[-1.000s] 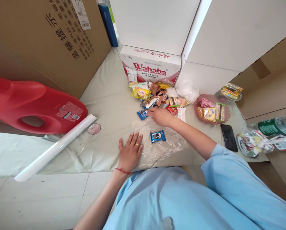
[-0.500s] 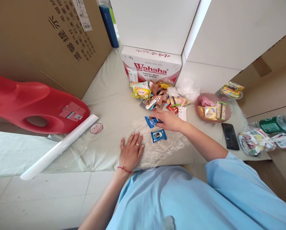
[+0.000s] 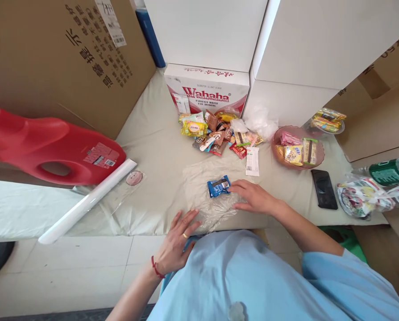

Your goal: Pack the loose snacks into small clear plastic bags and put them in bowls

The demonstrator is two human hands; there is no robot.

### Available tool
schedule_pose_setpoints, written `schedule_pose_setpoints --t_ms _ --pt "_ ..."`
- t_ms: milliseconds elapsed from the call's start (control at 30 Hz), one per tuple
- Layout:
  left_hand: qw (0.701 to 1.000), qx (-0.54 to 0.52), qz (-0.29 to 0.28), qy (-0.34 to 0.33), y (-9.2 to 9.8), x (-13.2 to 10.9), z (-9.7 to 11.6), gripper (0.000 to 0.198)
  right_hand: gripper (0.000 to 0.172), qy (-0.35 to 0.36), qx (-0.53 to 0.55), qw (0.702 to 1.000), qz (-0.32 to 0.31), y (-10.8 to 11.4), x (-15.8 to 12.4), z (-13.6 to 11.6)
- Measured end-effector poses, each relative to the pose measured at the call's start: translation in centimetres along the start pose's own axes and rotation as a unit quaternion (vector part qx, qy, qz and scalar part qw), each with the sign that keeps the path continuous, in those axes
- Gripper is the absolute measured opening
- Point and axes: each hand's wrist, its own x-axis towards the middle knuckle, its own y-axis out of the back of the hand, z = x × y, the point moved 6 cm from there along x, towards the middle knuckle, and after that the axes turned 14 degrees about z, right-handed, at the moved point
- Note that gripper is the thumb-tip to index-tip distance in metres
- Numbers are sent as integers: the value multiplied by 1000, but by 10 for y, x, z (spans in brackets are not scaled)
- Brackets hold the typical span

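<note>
Two small blue snack packets [image 3: 218, 186] lie together on a clear plastic bag [image 3: 199, 176], the upper one overlapping the lower, which is mostly hidden. Just to their right is my right hand [image 3: 255, 197], thumb and fingers apart, with fingertips at or very near the packets' edge; nothing is gripped. My left hand [image 3: 179, 243], with a ring and a red bracelet, rests open at the front edge of the table, fingertips by the bag's lower left corner. Behind the bag sits a heap of mixed wrapped snacks [image 3: 216, 137], and a white packet [image 3: 252, 161] lies apart at its right.
A pink bowl [image 3: 321, 154] of snacks and a black phone [image 3: 324, 189] are on the right. Behind the heap stands a Wahaha carton [image 3: 206, 87]. At left are a red jug [image 3: 57, 145] and a white roll [image 3: 89, 200].
My right hand has set its blue packet onto the other one, let go and drawn back to the right. My left hand has slid back toward the table edge.
</note>
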Motion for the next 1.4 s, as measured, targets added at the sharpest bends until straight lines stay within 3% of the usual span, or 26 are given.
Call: schedule_pose_setpoints --t_ms 67,133,200,233,400,500,633,733,833,933,967,1033,1133,1200,1267,1400 --pt "1000 9 21 -4 -9 -5 1 36 56 22 -20 999 20 -5 -32 9" --pt "998 3 59 5 -13 -5 -2 24 38 21 -55 997 57 -12 -56 18" --pt "996 -23 86 28 -12 2 -9 19 19 19 -59 993 96 -17 -66 23" --pt "994 -38 94 42 -9 8 -13 18 18 21 -46 992 112 -16 -65 25" --pt "986 -74 116 97 19 51 -39 11 21 17 82 988 126 8 -22 38" --pt "979 -63 133 144 22 73 -67 15 19 -32 119 987 100 14 12 60" --pt "957 -18 140 254 5 86 -114 19 14 -150 66 986 39 2 38 86" --pt "931 53 176 315 4 84 -134 22 17 -171 -60 983 -3 4 50 86" --pt "899 132 282 308 32 77 -123 23 23 -111 -151 981 42 25 74 68" --pt "862 201 402 236 67 74 -76 22 26 -22 -147 988 38 26 107 47" --pt "866 200 414 194 72 78 -56 22 27 1 -141 990 17 20 117 42" --pt "912 152 374 70 66 94 -13 23 29 25 -148 988 -26 1 135 37" --pt "967 100 234 -29 29 121 27 34 39 25 -183 980 -75 -27 151 38" --pt "983 119 135 -31 -3 135 29 41 42 8 -203 974 -99 -39 157 42" --pt "988 146 51 -4 -30 143 18 45 38 -8 -213 969 -124 -42 160 45" --pt "983 178 -38 39 -58 142 -4 47 18 33 -207 968 -134 -27 164 38"
